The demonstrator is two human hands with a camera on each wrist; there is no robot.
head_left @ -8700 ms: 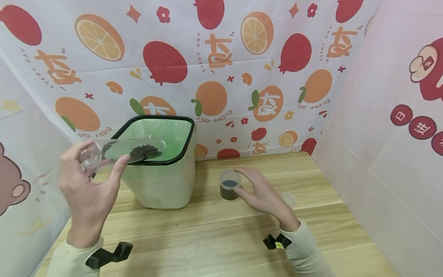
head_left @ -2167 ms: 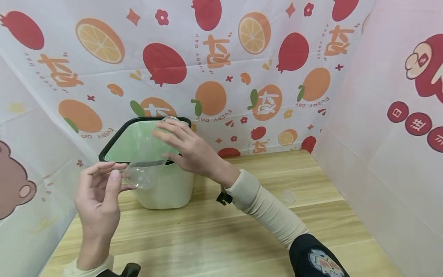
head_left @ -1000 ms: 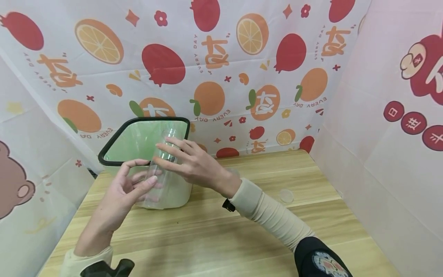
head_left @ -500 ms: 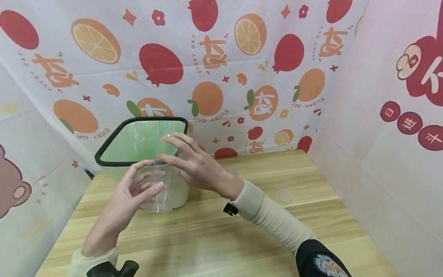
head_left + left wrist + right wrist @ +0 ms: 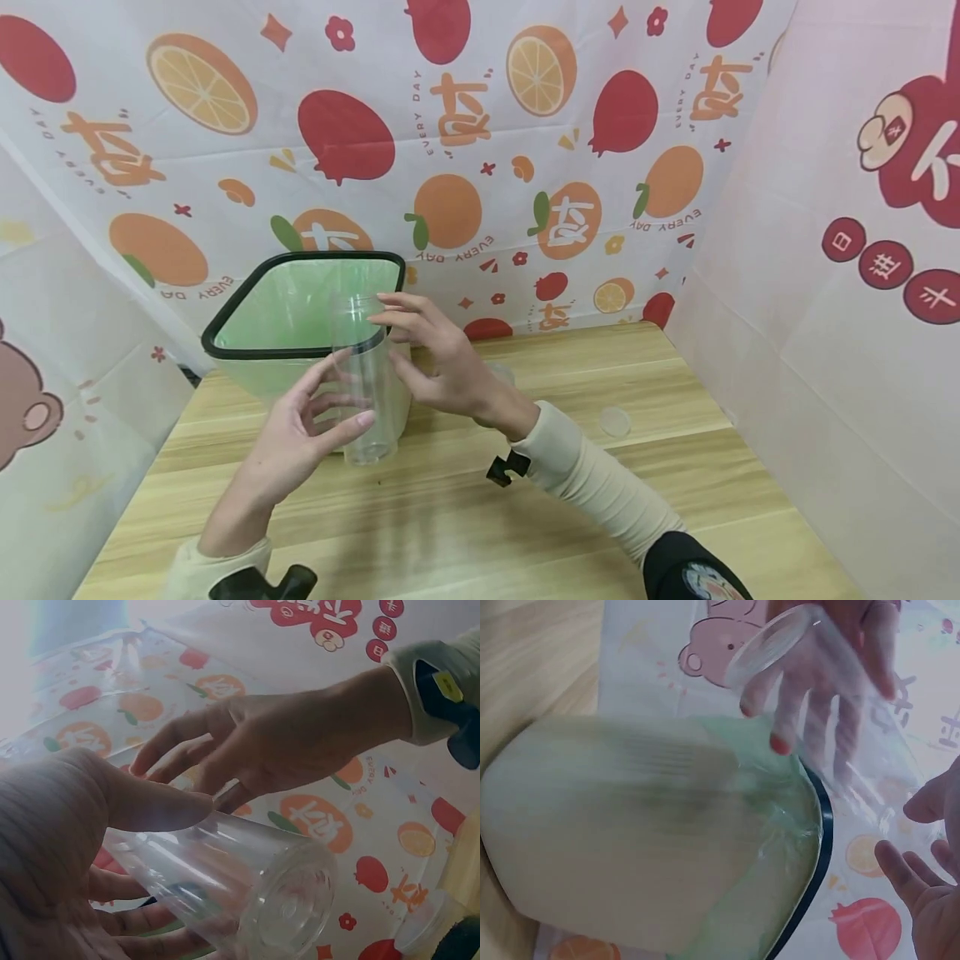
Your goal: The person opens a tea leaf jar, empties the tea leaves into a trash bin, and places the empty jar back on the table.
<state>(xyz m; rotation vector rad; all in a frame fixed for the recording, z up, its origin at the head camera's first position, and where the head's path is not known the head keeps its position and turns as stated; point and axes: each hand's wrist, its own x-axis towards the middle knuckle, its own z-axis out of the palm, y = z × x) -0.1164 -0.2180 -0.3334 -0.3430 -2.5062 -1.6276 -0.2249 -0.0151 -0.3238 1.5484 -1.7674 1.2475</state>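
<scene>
Bottle (image 5: 367, 379), clear and see-through, is standing nearly upright in the person's grasp, neck at the top, in front of the right part of a bin (image 5: 251, 377). The left hand (image 5: 298, 429) is gripping its lower half — the thumb is lying across the near side and the fingers are showing through the plastic from behind. In the left wrist view, the round base is facing the camera. The right hand (image 5: 450, 362) is hovering beside the neck with loose, parted fingers, clasping nothing; whether a fingertip is touching the plastic, I cannot tell.

The bin is sitting on a wood-grain table (image 5: 465, 525), its mouth edged by a black rim (image 5: 255, 356), and a thin green liner (image 5: 780, 817) is showing at its opening in the right wrist view. To the right, a small clear disc (image 5: 615, 422) is lying on the table. Behind the right wrist, another clear thing (image 5: 501, 372) is peeking out, too hidden to name. Across the back, a white cloth (image 5: 517, 208) is hanging — oranges and red fruit are covering it.
</scene>
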